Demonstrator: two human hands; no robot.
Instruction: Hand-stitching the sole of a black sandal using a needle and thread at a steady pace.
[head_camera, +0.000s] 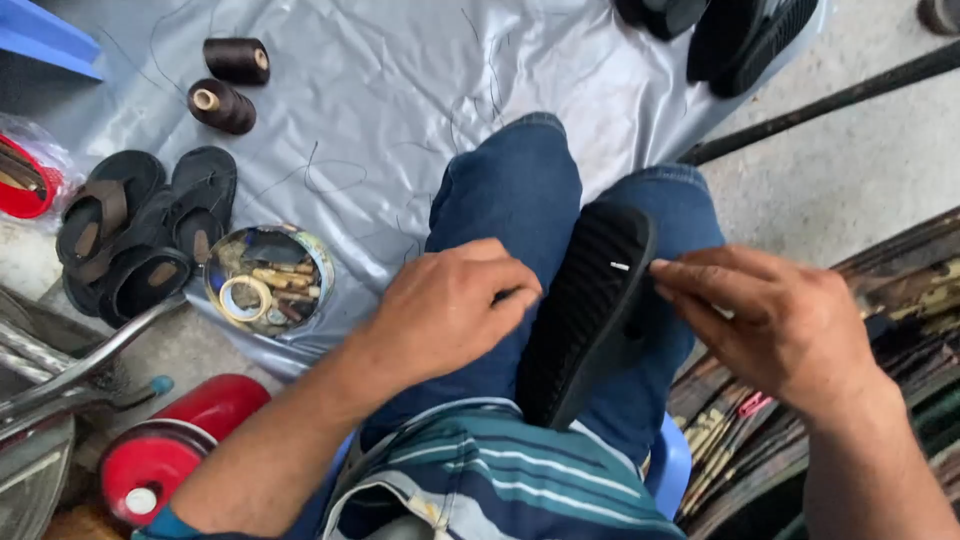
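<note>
**Sandal sole on lap, over grey sheet**

Grey sheet (380, 120) covers the floor. Black sandal (585, 310) rests sole-up across the knees. Left hand (455, 305) curled, gripping its left edge. Right hand (775, 320) pinches a pale needle (620, 266) at the right rim.

One head camera looks steeply down, close over the lap.

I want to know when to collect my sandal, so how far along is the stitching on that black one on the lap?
Under way. The black sandal lies sole up on the knees, steadied by the left hand, while the right hand pinches a needle at its edge. No finished seam is visible. Other sandals wait beside the thread spools.
</note>
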